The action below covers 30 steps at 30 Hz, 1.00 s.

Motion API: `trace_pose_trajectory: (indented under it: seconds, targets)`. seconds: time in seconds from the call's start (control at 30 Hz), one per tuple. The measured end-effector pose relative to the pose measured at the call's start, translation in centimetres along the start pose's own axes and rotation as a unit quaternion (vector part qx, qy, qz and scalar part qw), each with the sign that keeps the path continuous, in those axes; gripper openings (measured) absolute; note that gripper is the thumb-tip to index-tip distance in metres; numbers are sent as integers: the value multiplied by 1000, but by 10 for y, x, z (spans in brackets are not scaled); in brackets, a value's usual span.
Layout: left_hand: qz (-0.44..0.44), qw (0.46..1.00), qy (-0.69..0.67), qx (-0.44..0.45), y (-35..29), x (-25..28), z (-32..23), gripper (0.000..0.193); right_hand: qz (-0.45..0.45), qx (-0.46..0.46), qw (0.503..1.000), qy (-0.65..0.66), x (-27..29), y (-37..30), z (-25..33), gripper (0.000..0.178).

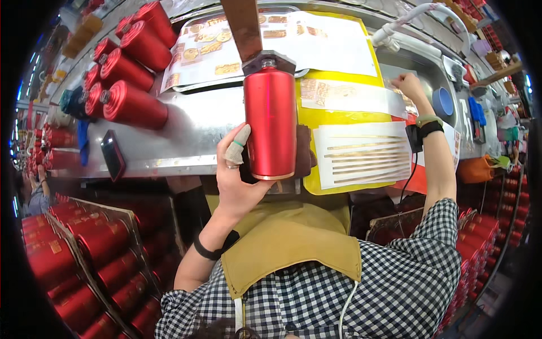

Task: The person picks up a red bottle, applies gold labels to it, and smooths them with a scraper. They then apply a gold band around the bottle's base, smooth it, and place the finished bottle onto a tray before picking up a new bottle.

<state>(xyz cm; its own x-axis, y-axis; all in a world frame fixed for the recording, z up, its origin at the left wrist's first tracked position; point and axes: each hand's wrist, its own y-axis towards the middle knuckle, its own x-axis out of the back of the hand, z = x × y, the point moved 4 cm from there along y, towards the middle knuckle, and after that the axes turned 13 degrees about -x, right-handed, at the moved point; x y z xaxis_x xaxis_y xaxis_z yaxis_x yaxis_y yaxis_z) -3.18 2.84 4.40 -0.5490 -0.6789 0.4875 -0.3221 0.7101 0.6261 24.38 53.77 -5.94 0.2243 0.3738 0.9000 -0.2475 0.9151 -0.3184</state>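
The left hand [240,183] is holding a red bottle [271,121], its fingers resting along the left side, its thumb by the base edge; the neck is meeting a dark fitting [285,63] beyond the fingers. The smooth wall is looking stiff and probably slippery, so the broad body near the base is offering the surest hold. Whether the right hand's [410,87] small, distant fingers are pinching anything, I cannot tell.
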Motion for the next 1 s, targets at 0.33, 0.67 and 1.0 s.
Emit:
trace_pose_trajectory:
  seconds: [0.33,0.67,1.0]
  targets:
    - [32,999,-12,3,-4,5,8,89,-258,177,947,-67,49,-112,122,13]
    - [77,980,-173,62,-9,7,17,123,33,465,871,154,35,-326,280,10]
    - [7,905,-379,194,35,-3,22,89,-94,545,833,16,1,-326,306,32]
